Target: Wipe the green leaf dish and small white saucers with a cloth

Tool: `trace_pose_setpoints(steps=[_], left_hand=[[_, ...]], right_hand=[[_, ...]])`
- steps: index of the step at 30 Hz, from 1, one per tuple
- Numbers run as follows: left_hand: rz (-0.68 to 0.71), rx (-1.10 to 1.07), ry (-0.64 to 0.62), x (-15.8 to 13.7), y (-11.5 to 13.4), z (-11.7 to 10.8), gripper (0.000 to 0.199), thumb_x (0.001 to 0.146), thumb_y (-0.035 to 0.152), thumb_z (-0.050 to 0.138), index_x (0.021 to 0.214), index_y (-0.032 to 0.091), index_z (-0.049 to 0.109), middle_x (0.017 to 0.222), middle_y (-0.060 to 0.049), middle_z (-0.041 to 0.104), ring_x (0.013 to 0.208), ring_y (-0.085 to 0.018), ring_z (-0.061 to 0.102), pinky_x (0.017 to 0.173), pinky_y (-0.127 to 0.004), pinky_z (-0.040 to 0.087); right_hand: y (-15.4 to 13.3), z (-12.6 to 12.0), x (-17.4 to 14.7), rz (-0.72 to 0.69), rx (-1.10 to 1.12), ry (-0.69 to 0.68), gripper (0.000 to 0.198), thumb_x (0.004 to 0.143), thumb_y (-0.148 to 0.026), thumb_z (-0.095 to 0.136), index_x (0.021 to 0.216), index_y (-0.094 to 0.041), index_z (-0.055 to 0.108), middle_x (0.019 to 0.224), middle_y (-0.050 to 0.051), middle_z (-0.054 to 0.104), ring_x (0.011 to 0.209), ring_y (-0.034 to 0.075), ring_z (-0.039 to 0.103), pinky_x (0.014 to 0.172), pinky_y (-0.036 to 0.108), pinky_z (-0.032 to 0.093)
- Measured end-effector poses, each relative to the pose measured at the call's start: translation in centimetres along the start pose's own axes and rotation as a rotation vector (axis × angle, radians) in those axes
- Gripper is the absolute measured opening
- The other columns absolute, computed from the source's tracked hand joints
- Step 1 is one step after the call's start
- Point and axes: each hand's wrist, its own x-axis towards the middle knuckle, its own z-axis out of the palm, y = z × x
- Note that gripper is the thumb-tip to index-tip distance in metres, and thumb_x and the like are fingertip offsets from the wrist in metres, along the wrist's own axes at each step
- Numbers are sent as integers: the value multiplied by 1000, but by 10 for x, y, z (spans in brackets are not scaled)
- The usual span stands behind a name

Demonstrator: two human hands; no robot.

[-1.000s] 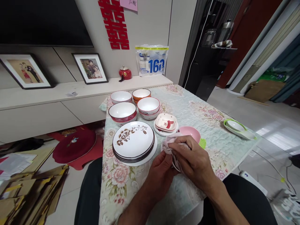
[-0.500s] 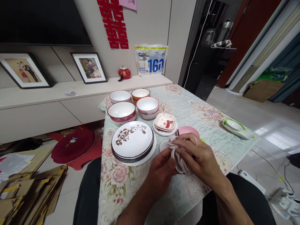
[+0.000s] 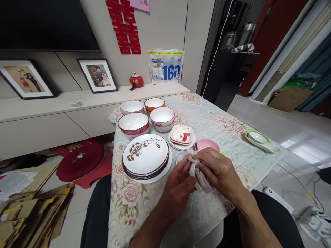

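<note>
Near the table's front, my left hand (image 3: 178,187) has its fingers and thumb closed on a small white dish (image 3: 192,170), of which mainly the rim shows. A pale pink cloth (image 3: 206,184) is bunched in my right hand (image 3: 221,170), whose fingers press it against the dish. Behind my fingers lies another white dish (image 3: 180,158), mostly covered from view. Just beyond my right hand is a pink bowl (image 3: 207,144). To the left of my hands stands a stack of brown-rimmed plates (image 3: 147,155) with a flower pattern.
Several bowls (image 3: 133,122) stand stacked at the table's back left. Squarish bear-print dishes (image 3: 181,133) rest on white plates. Green and white dishes (image 3: 258,139) sit near the right edge of the flowered tablecloth (image 3: 134,210). Flattened cardboard (image 3: 38,213) lies on the left floor.
My left hand's fingers have shifted slightly up along the dish, and the dish is turned a little. The cloth has moved slightly with my right hand.
</note>
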Motion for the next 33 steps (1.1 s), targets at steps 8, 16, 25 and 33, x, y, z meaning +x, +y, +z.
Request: trace_pose_setpoints(steps=[8,16,25,33], left_hand=[[-57,126,-48,0,8,4,33,87,38,73,109,14,76,91,-7,72,79,-16,62,77,-30,48],[94,162,12,-1,4,-1,61,72,29,87,130,23,67,129,-13,70,118,-31,63,101,-41,45],[-9,177,-79,-2,7,3,42,92,44,66,125,18,69,116,-11,71,105,-25,65,90,-36,49],[61,271,-67,0,8,-2,49,81,40,79,123,17,70,112,-10,73,103,-27,64,89,-35,47]], right_hand=[[-16,-4,-1,-135,-152,67,20,98,-10,51,108,-18,66,99,9,68,88,20,61,73,33,52],[-2,-4,1,105,120,31,17,97,-20,58,106,-23,72,91,5,72,87,19,69,74,29,56],[-11,0,-2,-60,-174,156,19,96,-12,56,106,-18,70,99,10,71,87,21,65,74,33,52],[-11,2,0,-39,-45,136,23,97,-15,53,111,-23,70,101,8,71,91,21,67,76,34,56]])
